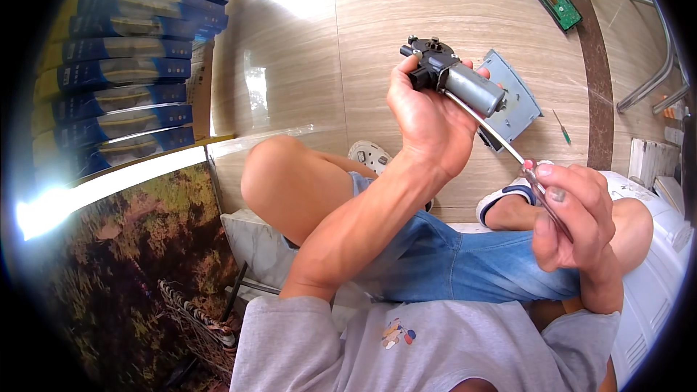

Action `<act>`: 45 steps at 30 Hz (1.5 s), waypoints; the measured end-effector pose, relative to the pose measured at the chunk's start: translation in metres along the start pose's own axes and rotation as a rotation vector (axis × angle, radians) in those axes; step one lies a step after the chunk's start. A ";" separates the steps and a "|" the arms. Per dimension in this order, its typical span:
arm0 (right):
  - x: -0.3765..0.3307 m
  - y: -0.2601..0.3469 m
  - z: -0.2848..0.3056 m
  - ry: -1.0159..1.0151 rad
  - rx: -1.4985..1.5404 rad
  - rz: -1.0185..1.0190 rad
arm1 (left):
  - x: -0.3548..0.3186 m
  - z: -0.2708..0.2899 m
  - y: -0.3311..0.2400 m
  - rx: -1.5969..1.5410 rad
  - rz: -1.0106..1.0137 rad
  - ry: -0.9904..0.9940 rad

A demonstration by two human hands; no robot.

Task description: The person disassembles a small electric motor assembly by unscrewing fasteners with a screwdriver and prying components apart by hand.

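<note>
In my left hand (435,127) rests a geared electric motor (473,88), a grey metal cylinder with a black gear housing at its far left end. My fingers and thumb wrap round it from below. Between the fingers and thumb of my right hand (581,214) is the handle of a screwdriver (501,138). Its long, thin metal shaft slants up and left to the motor. The tip meets the underside near the join of cylinder and housing; I cannot make out whether it sits in a screw.
Beyond the motor, a blue-grey metal panel (519,105) lies on the tiled floor. Near it is a small green-handled screwdriver (565,133). A green circuit board (552,1) lies farther off, beside metal chair legs (646,91). Blue and yellow boxes (127,72) are stacked at left.
</note>
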State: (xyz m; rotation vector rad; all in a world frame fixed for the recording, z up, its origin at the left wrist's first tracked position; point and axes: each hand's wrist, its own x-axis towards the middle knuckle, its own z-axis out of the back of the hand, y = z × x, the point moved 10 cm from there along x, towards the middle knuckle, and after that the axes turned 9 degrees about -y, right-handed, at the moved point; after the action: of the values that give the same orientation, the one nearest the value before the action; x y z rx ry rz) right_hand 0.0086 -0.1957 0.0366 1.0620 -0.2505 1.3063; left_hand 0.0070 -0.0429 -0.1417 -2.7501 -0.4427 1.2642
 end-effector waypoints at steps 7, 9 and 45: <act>-0.002 -0.001 0.001 -0.020 -0.016 0.004 | 0.001 -0.001 0.001 -0.012 0.013 0.049; 0.001 -0.002 0.004 -0.040 -0.018 -0.022 | 0.000 -0.003 0.002 -0.012 0.020 0.052; -0.008 -0.001 0.005 0.010 -0.054 0.092 | -0.008 -0.008 -0.002 -0.043 0.009 0.040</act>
State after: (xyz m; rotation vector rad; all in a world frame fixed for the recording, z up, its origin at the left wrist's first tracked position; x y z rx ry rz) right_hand 0.0093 -0.2048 0.0336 1.0077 -0.3282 1.3796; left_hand 0.0077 -0.0428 -0.1296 -2.8100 -0.4601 1.2139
